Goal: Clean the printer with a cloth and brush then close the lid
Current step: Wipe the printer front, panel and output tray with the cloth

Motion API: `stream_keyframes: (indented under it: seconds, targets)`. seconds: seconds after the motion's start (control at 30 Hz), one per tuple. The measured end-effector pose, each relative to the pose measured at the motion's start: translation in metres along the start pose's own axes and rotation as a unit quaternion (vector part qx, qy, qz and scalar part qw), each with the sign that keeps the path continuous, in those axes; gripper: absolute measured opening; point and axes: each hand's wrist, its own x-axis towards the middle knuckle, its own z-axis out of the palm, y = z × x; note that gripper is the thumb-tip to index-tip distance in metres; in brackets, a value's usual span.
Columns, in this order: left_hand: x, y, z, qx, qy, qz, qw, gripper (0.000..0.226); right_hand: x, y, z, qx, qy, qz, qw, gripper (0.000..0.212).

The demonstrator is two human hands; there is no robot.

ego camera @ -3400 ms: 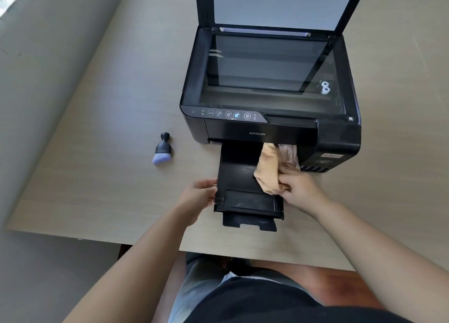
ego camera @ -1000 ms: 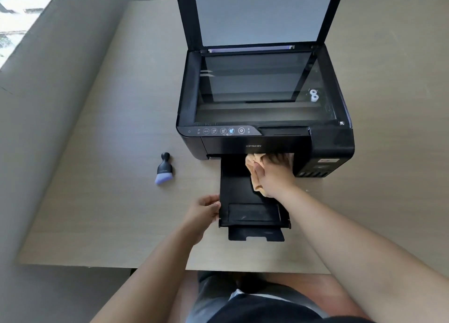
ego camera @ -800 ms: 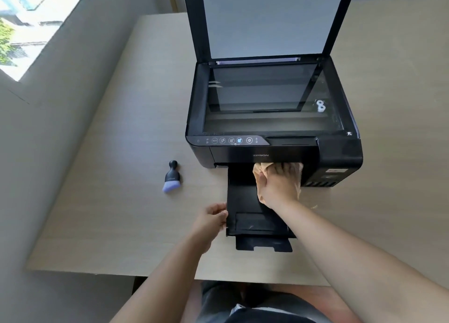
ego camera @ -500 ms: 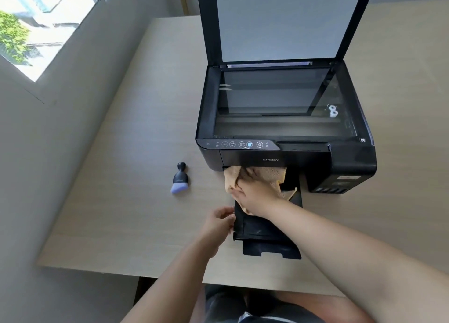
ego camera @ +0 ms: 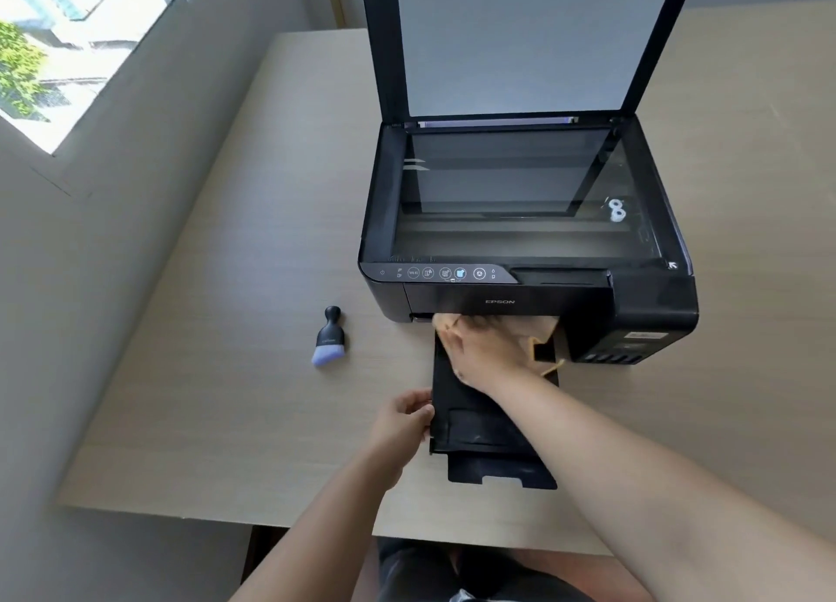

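A black printer (ego camera: pixel 529 257) stands toward the far right of the pale wooden table (ego camera: pixel 217 375), its lid (ego camera: pixel 515 40) raised upright and cut off by the top of the frame. The output tray (ego camera: pixel 479 429) juts toward the table's near edge. The right hand (ego camera: pixel 486 357) presses a tan cloth (ego camera: pixel 540 330) flat onto the tray just under the printer's front; the fingers are blurred and reach into the slot, so how far they curl cannot be told. The left hand (ego camera: pixel 402 420) pinches the tray's left edge, thumb above, fingers closed on it. A small brush (ego camera: pixel 329 336) lies apart, left of the printer, bristles toward the near edge. A window (ego camera: pixel 68 44) shows at upper left.
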Motion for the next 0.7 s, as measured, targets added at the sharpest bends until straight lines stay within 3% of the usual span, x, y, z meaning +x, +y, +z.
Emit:
stream_keyframes:
  seconds: [0.07,0.13,0.27,0.43,0.57,0.7]
  targets:
    - [0.002,-0.002,0.0,0.0,-0.001,0.003,1.0,0.033,0.0,-0.012,-0.002,0.01,-0.014,-0.069,0.997,0.053]
    - [0.003,-0.003,-0.001,0.01,-0.002,0.002,1.0,0.033,0.001,-0.01,-0.007,0.01,-0.023,-0.071,0.997,0.039]
    - [0.005,-0.006,-0.003,0.015,-0.006,-0.002,1.0,0.03,-0.008,0.025,-0.011,-0.002,0.002,0.03,1.0,0.033]
    - [0.005,-0.005,-0.003,0.015,-0.008,-0.003,1.0,0.03,-0.031,0.055,-0.021,0.072,0.005,0.174,0.982,0.036]
    - [0.003,-0.001,-0.004,0.012,-0.006,-0.011,1.0,0.029,-0.051,0.056,-0.02,0.089,0.027,0.131,0.987,0.053]
    - [0.001,0.002,-0.003,0.013,-0.009,-0.018,1.0,0.03,-0.078,0.061,-0.028,0.146,-0.016,0.18,0.973,0.028]
